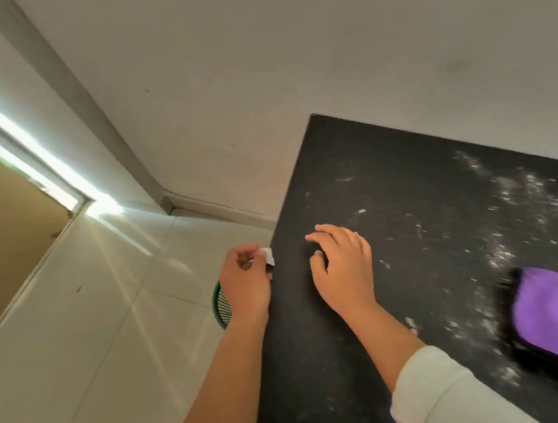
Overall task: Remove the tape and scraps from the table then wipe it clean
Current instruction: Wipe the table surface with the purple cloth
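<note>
The black table fills the right half of the view, dusted with white powder and small white scraps toward its right side. My left hand hangs just past the table's left edge, fingers curled around a small white scrap. My right hand rests on the tabletop near that edge, fingers spread and holding nothing. A purple cloth lies on the table at the lower right.
A green mesh bin stands on the pale tiled floor directly under my left hand, mostly hidden by it. White walls meet behind the table. A brown door and a bright strip of light are at the far left.
</note>
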